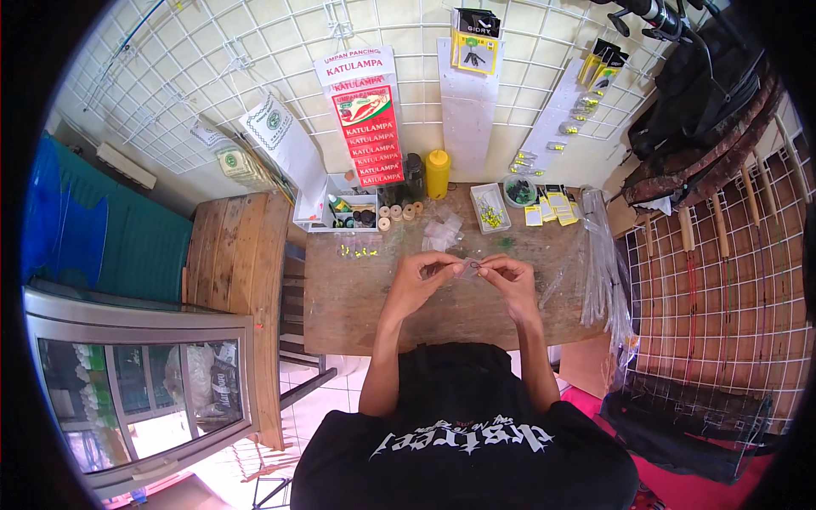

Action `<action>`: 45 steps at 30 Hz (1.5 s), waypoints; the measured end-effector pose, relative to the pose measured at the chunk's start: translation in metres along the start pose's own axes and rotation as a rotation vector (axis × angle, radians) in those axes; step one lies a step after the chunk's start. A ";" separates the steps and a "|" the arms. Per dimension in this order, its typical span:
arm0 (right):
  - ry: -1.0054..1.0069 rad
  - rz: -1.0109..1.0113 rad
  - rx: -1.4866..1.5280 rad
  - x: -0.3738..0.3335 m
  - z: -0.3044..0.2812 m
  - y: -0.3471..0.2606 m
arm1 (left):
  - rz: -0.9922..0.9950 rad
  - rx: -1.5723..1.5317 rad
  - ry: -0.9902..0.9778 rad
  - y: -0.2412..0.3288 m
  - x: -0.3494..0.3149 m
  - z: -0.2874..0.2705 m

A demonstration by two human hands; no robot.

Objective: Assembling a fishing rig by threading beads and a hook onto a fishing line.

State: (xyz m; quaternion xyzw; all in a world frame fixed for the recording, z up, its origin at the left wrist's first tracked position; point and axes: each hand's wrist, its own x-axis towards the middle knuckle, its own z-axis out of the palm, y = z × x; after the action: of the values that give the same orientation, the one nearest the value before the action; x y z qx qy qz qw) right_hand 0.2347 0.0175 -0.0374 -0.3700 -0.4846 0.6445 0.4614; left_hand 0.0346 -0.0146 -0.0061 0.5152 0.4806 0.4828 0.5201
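Above the near half of the wooden table, my left hand (418, 280) pinches one side of a small clear plastic bag (467, 269) between thumb and fingers. Facing it, my right hand (512, 283) is closed at the bag's other side, fingertips together. A small dark loop shows by the right fingertips; what it is, I cannot make out. Just beyond the hands lies a loose pile of clear plastic bags (443, 231). Left of the pile, several small yellow-green pieces (359, 252) lie in a row on the wood.
At the table's (348, 314) back stand a white organizer box (316, 223), wooden spools (396, 212), a yellow squeeze bottle (437, 176), a white tray (490, 209) of small yellow pieces and a round tub (518, 192). Yellow cards (557, 206) and long clear plastic sleeves (599, 263) lie at right.
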 end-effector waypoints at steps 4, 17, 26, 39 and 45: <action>-0.029 -0.023 -0.005 0.002 0.002 -0.004 | -0.004 0.011 0.001 0.001 -0.004 -0.001; 0.257 -0.098 -0.065 -0.009 0.032 -0.007 | 0.055 0.195 0.389 -0.015 -0.004 0.030; 0.266 -0.056 -0.001 -0.011 0.037 0.001 | 0.199 0.265 0.397 -0.011 -0.005 0.041; 0.196 -0.023 0.066 -0.015 0.039 -0.012 | 0.206 0.240 0.434 -0.012 -0.007 0.043; 0.150 -0.002 0.086 -0.017 0.042 -0.019 | 0.230 0.260 0.465 -0.013 -0.008 0.041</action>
State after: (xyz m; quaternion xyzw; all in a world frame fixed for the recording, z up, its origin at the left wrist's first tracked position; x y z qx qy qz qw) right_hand 0.2053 -0.0086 -0.0081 -0.3966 -0.4210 0.6347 0.5124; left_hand 0.0750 -0.0252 -0.0193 0.5041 0.5832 0.5782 0.2674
